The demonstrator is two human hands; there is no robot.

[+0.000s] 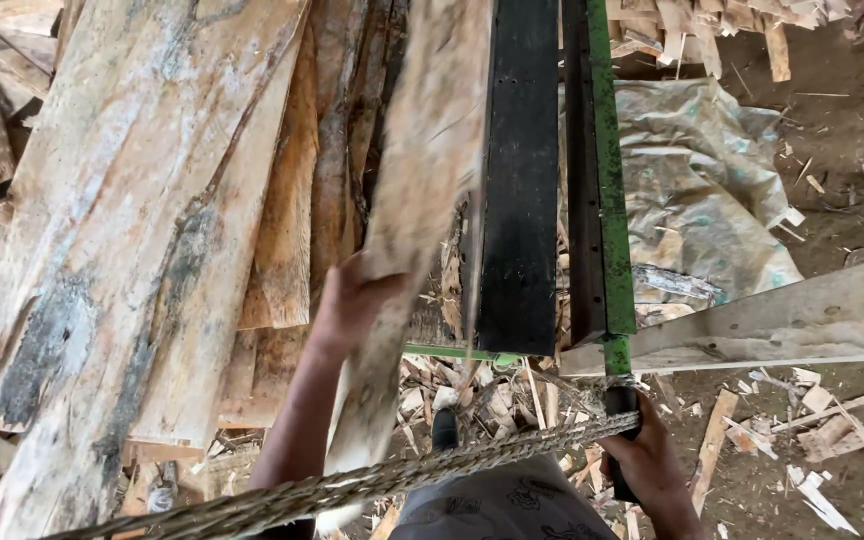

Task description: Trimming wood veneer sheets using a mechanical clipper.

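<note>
- While the left hand [352,305] clamps a long rough wood slab [417,200] near its lower part, the right hand [647,465] is wrapped shut round the black handle [620,415] at the foot of a green lever bar [607,170].
- Slab sits tilted, running up and away from the left grip; its upper end is motion-blurred and lies just beside the black machine frame [519,180].
- Left of that grip: a stack of bark-edged slabs [142,250]. Below both grips: a twisted rope [382,480] stretched across, touching or nearly touching the right hand.
- Risk, my judgement: the slab is held one-handed low down, so the top could swing or slip against the frame; rough edges could splinter the palm.
- Risk: rope close to the right grip could snag the lever stroke; loose wood offcuts [812,440] underfoot could cause a trip.
- Hidden: left fingers behind the slab; slab's top cut off by the frame edge; what the lever drives is not visible.
- Crumpled plastic sack [692,190] right of the lever; contents unclear.
</note>
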